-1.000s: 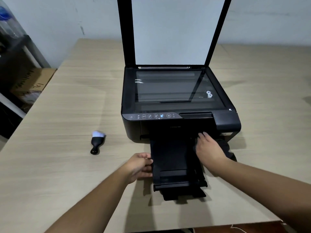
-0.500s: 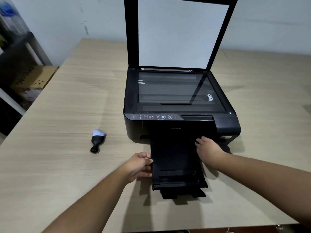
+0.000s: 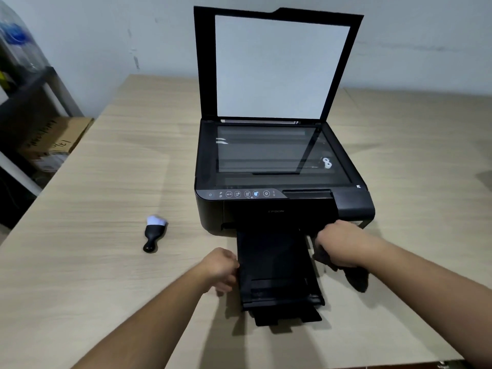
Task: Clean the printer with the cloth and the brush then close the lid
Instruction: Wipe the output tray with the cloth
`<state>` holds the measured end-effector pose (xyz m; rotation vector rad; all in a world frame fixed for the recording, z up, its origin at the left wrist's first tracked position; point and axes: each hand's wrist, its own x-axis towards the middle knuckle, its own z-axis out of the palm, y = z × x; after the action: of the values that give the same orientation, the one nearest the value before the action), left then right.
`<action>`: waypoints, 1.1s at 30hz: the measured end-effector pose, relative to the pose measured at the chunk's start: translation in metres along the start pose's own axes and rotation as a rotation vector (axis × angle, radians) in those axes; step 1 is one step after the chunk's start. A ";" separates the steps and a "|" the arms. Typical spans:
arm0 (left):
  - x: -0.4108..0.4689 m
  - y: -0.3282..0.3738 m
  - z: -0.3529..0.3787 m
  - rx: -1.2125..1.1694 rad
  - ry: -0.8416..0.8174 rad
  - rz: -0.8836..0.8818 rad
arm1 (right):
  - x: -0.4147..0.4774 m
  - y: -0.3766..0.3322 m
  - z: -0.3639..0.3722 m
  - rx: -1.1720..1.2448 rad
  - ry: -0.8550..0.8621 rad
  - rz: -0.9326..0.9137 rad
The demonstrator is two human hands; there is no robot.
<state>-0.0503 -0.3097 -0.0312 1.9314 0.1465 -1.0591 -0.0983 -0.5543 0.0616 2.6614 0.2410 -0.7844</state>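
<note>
A black printer stands on the wooden table with its scanner lid raised upright and the glass bare. Its black output tray is pulled out toward me. My right hand grips a dark cloth at the tray's right edge, just under the printer's front right corner. My left hand holds the tray's left edge with curled fingers. A small black brush with white bristles lies on the table left of the printer, apart from both hands.
A dark shelf with a cardboard box and a large water bottle stands past the table's left edge. A white wall rises behind the printer. The table's near edge runs just below my forearms.
My right hand has slid back and to the right along the tray's edge with the cloth. The view has tilted up, showing the whole lid. My left hand stays at the tray.
</note>
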 end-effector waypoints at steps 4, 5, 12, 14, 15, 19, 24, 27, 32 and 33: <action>-0.015 0.036 -0.012 0.659 0.278 0.213 | -0.020 0.032 -0.037 0.497 -0.005 0.083; -0.022 0.047 -0.014 0.724 0.333 0.282 | -0.024 0.043 -0.042 0.544 0.032 0.079; -0.058 0.101 -0.029 0.541 0.765 0.932 | -0.037 0.076 -0.083 0.843 0.577 0.147; -0.056 0.110 -0.041 0.552 0.904 0.996 | -0.022 0.067 -0.081 0.840 0.727 0.195; -0.053 0.114 -0.048 0.575 0.940 0.983 | -0.012 0.061 -0.076 0.821 0.754 0.206; -0.031 0.117 -0.071 0.778 0.895 0.673 | 0.020 0.036 -0.040 0.655 0.540 0.147; -0.016 0.110 -0.092 0.818 0.696 0.434 | 0.030 0.041 -0.037 0.584 0.423 0.271; -0.012 0.103 -0.095 0.810 0.650 0.426 | 0.040 0.016 -0.057 0.589 0.468 0.176; -0.010 0.101 -0.093 0.848 0.678 0.434 | 0.049 -0.033 -0.064 0.569 0.594 0.001; -0.011 0.101 -0.093 0.850 0.677 0.435 | 0.046 -0.025 -0.062 0.550 0.612 0.023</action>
<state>0.0486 -0.2955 0.0641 2.8488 -0.4034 -0.1132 -0.0361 -0.5044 0.0781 3.3602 0.1562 0.0172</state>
